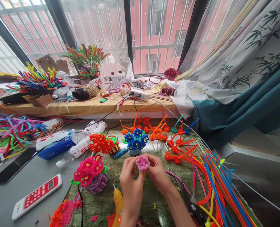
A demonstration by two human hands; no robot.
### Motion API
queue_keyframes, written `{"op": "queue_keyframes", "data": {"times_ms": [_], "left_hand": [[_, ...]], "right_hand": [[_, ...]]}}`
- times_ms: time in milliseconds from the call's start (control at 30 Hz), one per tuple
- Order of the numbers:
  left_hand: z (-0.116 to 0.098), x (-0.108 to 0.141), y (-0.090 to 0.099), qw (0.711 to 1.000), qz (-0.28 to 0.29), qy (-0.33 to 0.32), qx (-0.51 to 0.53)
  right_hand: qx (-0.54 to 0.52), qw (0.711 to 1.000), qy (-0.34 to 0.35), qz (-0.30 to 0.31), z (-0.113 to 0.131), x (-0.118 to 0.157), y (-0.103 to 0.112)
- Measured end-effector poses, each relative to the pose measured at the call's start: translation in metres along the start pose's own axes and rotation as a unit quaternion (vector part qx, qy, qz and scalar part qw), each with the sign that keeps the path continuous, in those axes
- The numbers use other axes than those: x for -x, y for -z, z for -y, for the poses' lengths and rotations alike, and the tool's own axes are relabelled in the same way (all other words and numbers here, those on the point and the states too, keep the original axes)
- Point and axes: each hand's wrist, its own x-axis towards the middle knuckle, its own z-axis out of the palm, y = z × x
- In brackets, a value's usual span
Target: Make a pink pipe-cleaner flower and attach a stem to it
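Head cam: 1 light-pink flower (142,163), btwn L hand (131,178) & R hand (158,172), fingertips of both pinching it. 3 potted bunches beyond/left of hands: 1 magenta (89,170), 1 orange (100,143), 1 blue (136,139). 1 yellow glue gun (118,201) beside L forearm. Loose orange flowers (177,157) overlap, can't count.

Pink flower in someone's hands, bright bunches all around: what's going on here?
A person holds a small pink flower between the left hand and right hand. Fuller bunches stand in small pots nearby: a blue bunch just beyond, with an orange-red bunch and a hot-pink bunch to the left. A yellow glue gun lies by the left forearm. Loose orange flowers and long coloured stems are spread on the right.
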Motion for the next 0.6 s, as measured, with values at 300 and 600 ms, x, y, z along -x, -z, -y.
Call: {"op": "queue_keyframes", "data": {"times_ms": [300,600], "left_hand": [[0.005,-0.003,-0.004,0.996,-0.083,-0.026,-0.030],[0.019,0.004,-0.007,0.989,-0.104,-0.067,-0.078]], "right_hand": [[0.011,0.999,0.008,-0.041,-0.005,0.005,0.009],[0.000,1.000,-0.012,0.010,0.002,0.010,0.006]]}}
